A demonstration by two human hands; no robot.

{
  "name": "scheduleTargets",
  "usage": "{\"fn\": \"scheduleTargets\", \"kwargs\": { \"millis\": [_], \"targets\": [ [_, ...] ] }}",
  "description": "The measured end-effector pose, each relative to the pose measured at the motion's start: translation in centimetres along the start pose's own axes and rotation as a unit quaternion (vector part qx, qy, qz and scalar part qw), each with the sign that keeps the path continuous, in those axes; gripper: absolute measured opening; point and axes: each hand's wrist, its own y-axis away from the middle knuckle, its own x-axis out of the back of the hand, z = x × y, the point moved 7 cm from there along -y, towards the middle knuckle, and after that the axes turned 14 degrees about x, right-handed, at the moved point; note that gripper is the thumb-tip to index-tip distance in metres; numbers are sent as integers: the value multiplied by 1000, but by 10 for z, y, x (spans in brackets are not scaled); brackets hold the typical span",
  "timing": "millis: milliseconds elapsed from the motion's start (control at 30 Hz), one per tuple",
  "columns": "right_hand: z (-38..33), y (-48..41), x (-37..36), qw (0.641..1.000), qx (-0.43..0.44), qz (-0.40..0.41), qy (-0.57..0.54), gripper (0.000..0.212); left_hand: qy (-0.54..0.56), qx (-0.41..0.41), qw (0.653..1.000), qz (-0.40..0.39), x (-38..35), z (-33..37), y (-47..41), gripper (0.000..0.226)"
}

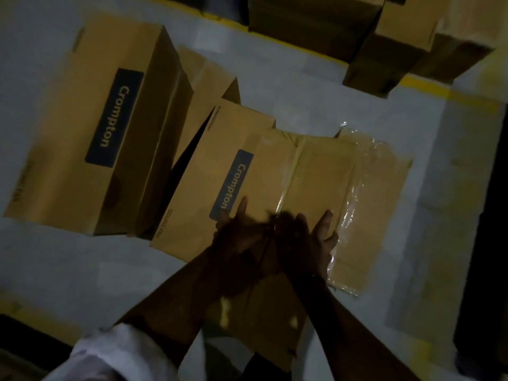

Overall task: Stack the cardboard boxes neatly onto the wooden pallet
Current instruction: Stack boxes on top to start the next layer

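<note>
Both forearms reached forward, left hand (238, 232) and right hand (312, 239) side by side, fingers loosely spread, grip released, above the tape-seamed brown cardboard box (316, 171) on the pale grey floor (302, 78).

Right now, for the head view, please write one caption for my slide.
Left hand and right hand over a taped cardboard box, a Crompton box beside it, dim light.

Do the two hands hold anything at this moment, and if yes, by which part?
No grip shows: left hand and right hand are open over the taped top of the nearest cardboard box; contact cannot be told.
</note>
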Motion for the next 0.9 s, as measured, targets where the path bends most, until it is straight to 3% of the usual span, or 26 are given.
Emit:
{"fn": "scheduleTargets", "kwargs": {
  "millis": [100,233,400,533,900],
  "targets": [
    [14,10,32,999,40,8,28,67,-14,-39,999,-17,-1,10,26,114],
    [39,48,105,999,42,8,24,77,-34,-133,990,41,5,43,115,104],
    [69,150,233,989,38,126,65,73,-106,-251,955,114,-20,97,284,98],
    [101,245,329,968,44,213,126,60,-173,-306,926,140,-71,124,407,101],
    [260,451,483,945,6,278,170,59,-278,-419,852,143,-240,186,634,104]
  ]
}}
